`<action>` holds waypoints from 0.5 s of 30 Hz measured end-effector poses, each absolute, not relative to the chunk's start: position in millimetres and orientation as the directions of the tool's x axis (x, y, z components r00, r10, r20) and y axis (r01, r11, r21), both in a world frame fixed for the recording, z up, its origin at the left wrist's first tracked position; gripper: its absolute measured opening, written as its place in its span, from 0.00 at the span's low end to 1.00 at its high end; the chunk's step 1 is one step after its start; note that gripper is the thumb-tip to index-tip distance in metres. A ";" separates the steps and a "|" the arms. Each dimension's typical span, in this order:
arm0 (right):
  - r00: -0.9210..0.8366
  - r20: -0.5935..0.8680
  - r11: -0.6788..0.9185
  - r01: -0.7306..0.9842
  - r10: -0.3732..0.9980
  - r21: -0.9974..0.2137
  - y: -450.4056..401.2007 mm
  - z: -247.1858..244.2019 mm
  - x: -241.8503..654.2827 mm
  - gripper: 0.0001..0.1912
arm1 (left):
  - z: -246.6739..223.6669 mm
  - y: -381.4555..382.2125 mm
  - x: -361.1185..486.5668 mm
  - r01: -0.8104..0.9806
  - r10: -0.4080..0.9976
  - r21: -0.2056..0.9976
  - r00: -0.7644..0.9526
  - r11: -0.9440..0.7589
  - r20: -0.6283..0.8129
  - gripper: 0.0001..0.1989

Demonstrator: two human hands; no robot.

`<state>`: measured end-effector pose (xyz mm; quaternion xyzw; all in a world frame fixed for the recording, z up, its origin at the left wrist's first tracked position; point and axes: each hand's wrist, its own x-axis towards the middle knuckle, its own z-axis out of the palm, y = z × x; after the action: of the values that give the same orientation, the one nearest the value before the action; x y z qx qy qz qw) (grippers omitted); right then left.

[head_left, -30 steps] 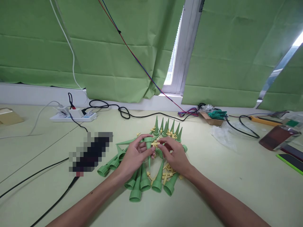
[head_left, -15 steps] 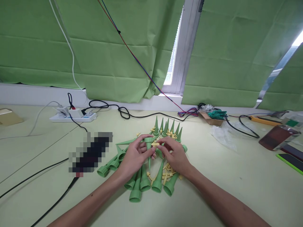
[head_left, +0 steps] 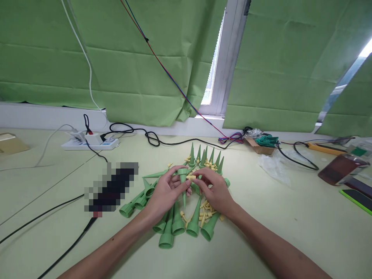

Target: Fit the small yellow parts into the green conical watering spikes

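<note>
My left hand (head_left: 171,188) is closed round a green plastic spike (head_left: 183,179), held with its wide end up and its tip pointing down. Between the thumb and fingers of my right hand (head_left: 216,190) is a small yellow plastic valve (head_left: 191,177), its near end against the side of the spike just below the wide end. More green spikes (head_left: 166,236) lie fanned out below and left of my hands. Loose yellow valves (head_left: 206,211) are heaped under my right hand. Behind my hands several spikes (head_left: 192,155) stand point up, with yellow pieces around them.
A power strip (head_left: 90,144) with plugs sits at the back left, and a blurred-out dark object (head_left: 112,188) lies left of the spikes. Along the wall runs a black cable (head_left: 180,142). To the right are a small cardboard box (head_left: 259,147), a plastic bag (head_left: 274,168) and a bottle (head_left: 340,169).
Almost nothing differs. The tip of the held spike has swung very slightly to the right; both hands keep the same hold.
</note>
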<state>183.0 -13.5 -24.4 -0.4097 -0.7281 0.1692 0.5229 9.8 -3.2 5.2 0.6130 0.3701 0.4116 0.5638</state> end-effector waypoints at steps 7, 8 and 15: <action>-0.122 0.633 0.622 0.401 0.764 -0.673 -12.5 -25.0 184.4 0.06 | 6.2 -3.3 9.8 -0.058 0.916 0.997 0.393 -0.057 0.075 0.25; -0.122 0.633 0.623 0.397 0.764 -0.674 -12.4 -25.1 184.7 0.06 | 5.9 -3.1 9.8 -0.065 0.916 0.997 0.394 -0.052 0.073 0.25; -0.151 0.648 0.648 0.390 0.746 -0.655 -12.8 -23.9 185.5 0.07 | 5.0 -1.7 8.8 -0.080 0.917 0.996 0.391 -0.044 0.072 0.25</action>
<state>185.5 -12.8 -23.9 -0.3841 -0.7395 0.1694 0.5263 8.8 -1.7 5.0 0.5873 0.3566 0.4210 0.5922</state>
